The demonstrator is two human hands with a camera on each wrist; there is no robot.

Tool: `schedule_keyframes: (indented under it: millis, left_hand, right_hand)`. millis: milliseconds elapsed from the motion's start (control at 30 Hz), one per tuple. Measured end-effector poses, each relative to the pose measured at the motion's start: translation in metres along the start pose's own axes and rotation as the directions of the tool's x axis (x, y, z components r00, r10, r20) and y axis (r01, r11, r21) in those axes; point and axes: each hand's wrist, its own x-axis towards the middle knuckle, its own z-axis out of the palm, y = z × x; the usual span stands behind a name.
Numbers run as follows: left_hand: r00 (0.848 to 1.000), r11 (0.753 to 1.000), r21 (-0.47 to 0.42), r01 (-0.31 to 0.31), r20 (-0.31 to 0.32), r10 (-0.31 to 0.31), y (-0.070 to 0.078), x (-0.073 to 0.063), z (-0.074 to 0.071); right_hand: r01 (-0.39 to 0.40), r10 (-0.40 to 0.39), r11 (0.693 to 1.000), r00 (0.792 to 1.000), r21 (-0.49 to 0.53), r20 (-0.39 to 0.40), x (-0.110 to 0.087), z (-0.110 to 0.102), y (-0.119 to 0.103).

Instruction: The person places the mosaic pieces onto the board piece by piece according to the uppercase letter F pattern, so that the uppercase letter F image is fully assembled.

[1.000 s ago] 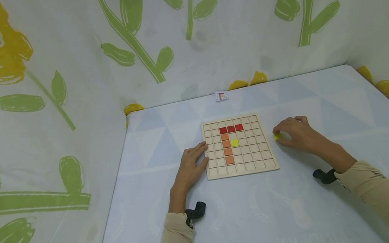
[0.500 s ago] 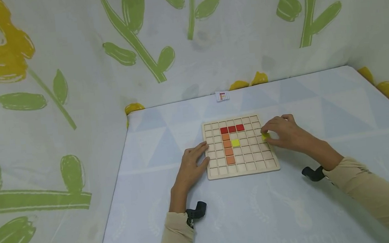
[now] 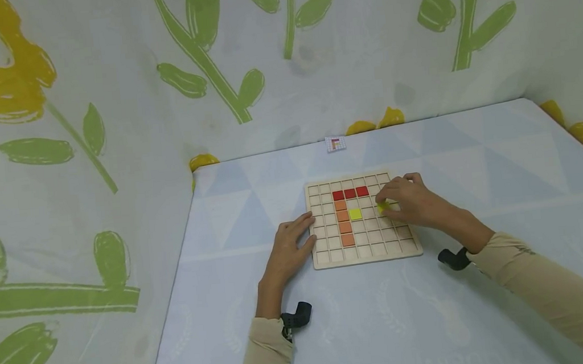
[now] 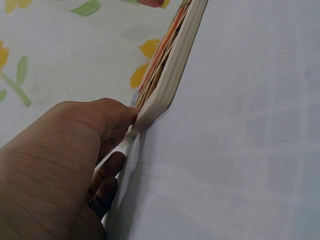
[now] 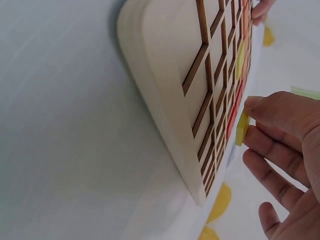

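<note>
A square wooden grid board (image 3: 379, 249) lies on the table in the head view. Three red tiles (image 3: 350, 193) form a row in it, with a column of several orange tiles (image 3: 345, 227) below their left end. One yellow tile (image 3: 356, 214) sits just right of that column. My left hand (image 3: 288, 251) rests its thumb and fingertips against the board's left edge. Between thumb and fingertips my right hand (image 3: 411, 201) pinches another yellow square tile (image 5: 242, 127), over the right part of the grid. The other fingers of that hand are spread in the right wrist view.
A small card (image 3: 336, 143) printed with a coloured grid pattern lies near the table's back edge, behind the board. A white wall covering with green leaves and yellow flowers (image 3: 30, 65) rises behind and at the left of the table (image 3: 374, 324).
From right of the board, my right hand has moved left with the yellow tile and is now over the grid. The left hand stays at the board's left edge.
</note>
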Motion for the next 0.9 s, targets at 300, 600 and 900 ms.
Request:
schedule_keyframes:
  millis: [300, 600, 900]
  left_hand:
    - [1.000, 1.000, 0.005, 0.012, 0.004, -0.012, 0.000, 0.000, 0.000]
    - [1.000, 1.000, 0.003, 0.010, 0.009, -0.010, -0.002, 0.000, 0.000]
    - [1.000, 1.000, 0.013, 0.014, 0.008, -0.014, 0.001, 0.000, -0.001]
  right_hand:
    - [0.045, -0.045, 0.999, 0.999, -0.001, -0.013, 0.009, 0.009, -0.004]
    - [0.025, -0.025, 1.000, 1.000, -0.001, 0.008, 0.017, 0.014, -0.008]
    - [0.033, -0.033, 0.999, 0.999, 0.003, 0.011, 0.022, 0.018, -0.009]
